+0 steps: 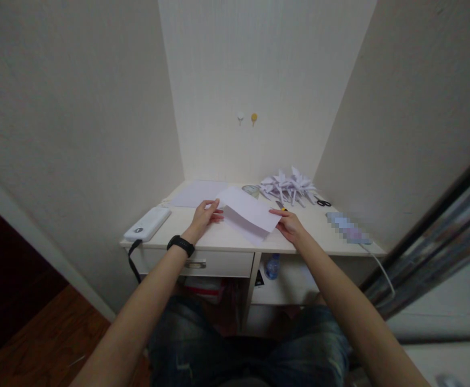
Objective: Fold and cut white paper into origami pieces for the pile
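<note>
L hand [203, 216] w/ black wristband [180, 245] and R hand [290, 226] both on white paper sheet [247, 214], mid counter [218, 239], sheet's near part raised. L fingers pinch its left corner; R fingers grip right edge, thumb on top. White power bank [147, 223] at counter's left edge. Further back: flat paper stack [198, 193], tape roll [251, 190], pile of folded paper shapes [288, 186], black scissors [322, 202] far right.

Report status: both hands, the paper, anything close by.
Left hand and right hand each grip an edge of the white paper sheet above the cream desk. Yellow-handled cutter lies just behind right hand; white power bank far left.
</note>
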A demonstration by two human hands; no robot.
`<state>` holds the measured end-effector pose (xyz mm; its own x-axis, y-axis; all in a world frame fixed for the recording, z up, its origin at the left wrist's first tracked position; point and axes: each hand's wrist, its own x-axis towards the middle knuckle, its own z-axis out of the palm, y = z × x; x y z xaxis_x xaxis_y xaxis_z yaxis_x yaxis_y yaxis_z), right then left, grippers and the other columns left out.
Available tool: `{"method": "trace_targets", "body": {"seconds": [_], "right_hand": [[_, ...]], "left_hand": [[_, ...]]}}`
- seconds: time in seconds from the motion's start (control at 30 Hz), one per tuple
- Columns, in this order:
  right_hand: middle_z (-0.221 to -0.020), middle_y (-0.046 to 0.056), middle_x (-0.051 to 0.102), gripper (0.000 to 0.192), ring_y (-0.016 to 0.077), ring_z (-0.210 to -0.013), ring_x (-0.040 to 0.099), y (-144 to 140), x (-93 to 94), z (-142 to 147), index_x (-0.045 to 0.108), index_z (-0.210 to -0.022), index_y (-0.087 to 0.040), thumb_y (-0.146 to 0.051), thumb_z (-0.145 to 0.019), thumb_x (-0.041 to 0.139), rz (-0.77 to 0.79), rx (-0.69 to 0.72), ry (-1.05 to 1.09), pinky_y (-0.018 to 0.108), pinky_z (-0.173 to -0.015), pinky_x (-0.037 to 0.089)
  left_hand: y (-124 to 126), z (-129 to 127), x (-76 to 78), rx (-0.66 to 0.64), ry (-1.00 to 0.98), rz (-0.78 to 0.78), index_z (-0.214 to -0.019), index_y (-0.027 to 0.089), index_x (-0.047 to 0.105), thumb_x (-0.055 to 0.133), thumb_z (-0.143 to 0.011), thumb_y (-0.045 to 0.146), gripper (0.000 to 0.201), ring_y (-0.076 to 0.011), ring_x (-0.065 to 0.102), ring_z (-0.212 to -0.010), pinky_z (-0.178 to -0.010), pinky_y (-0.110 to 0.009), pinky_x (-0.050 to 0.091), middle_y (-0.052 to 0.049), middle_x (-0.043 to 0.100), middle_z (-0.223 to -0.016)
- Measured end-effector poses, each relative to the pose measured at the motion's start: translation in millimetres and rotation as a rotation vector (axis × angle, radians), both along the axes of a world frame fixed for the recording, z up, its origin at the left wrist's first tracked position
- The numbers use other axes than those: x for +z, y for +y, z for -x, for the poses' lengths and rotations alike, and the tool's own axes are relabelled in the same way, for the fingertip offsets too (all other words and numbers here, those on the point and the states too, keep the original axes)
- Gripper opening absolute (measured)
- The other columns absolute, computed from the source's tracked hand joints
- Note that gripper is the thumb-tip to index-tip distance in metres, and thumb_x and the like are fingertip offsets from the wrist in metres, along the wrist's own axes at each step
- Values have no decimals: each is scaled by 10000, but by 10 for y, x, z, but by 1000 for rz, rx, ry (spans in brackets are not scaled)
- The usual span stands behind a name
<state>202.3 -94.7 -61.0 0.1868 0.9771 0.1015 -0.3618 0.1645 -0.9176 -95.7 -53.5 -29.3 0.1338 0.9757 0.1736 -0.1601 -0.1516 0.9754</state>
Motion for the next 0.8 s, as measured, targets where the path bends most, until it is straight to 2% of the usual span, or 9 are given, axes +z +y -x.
{"method": "trace_targets", "body": {"seconds": [0.1, 0.2, 0.33, 0.43, 0.57, 0.63, 0.8], "right_hand": [[-1042, 90, 759, 289, 217, -979, 703, -11, 3, 7, 764, -746, -163, 33, -558, 666, 2, 3, -9, 324, -910, 566], [-928, 82, 765, 307, 209, -917, 708, -5, -8, -7, 772, -758, -170, 31, -553, 665, 7, 2, -23, 324, -879, 574], [-878, 66, 758, 309, 199, -879, 705, 9, -30, -26, 778, -767, -184, 14, -554, 673, -1, 6, -37, 334, -873, 569], [-879, 68, 756, 311, 208, -886, 703, 18, -45, -24, 781, -757, -189, 7, -541, 672, -10, 3, -49, 349, -875, 564], [-846, 67, 762, 312, 229, -870, 705, 30, -59, -6, 780, -732, -193, -2, -510, 671, -11, -6, -62, 372, -840, 569], [-840, 70, 765, 306, 230, -860, 704, 34, -63, 4, 778, -715, -190, -6, -498, 666, -12, -13, -64, 364, -823, 568], [-851, 74, 770, 283, 232, -869, 701, 33, -69, 15, 766, -679, -184, -15, -484, 650, -18, -17, -71, 342, -800, 560]], "left_hand": [[40, 5, -18, 31, -36, -5, -938, 152, 589, 718, -660, 721, 646, -192, 678, -736, -652, -299, 519, -135, 699, -964], [84, 4, -45, 96, -85, -6, -903, 142, 643, 673, -628, 791, 706, -208, 656, -879, -776, -307, 507, -136, 688, -1001], [59, -12, -42, 38, -11, -30, -799, 142, 693, 650, -604, 826, 713, -237, 625, -963, -861, -314, 457, -135, 706, -957], [16, -12, -23, 9, 9, -51, -696, 156, 683, 643, -585, 842, 696, -227, 626, -898, -826, -309, 458, -121, 707, -942], [-2, -1, -15, 14, -39, -37, -708, 153, 673, 691, -554, 818, 683, -169, 613, -714, -667, -286, 463, -93, 696, -978], [-3, -3, -19, -7, -42, -35, -704, 143, 671, 725, -565, 778, 652, -158, 598, -655, -617, -281, 455, -89, 695, -890], [-14, -11, -47, -102, -13, -34, -707, 124, 687, 842, -564, 582, 503, -170, 594, -654, -613, -286, 470, -71, 680, -728]]}}
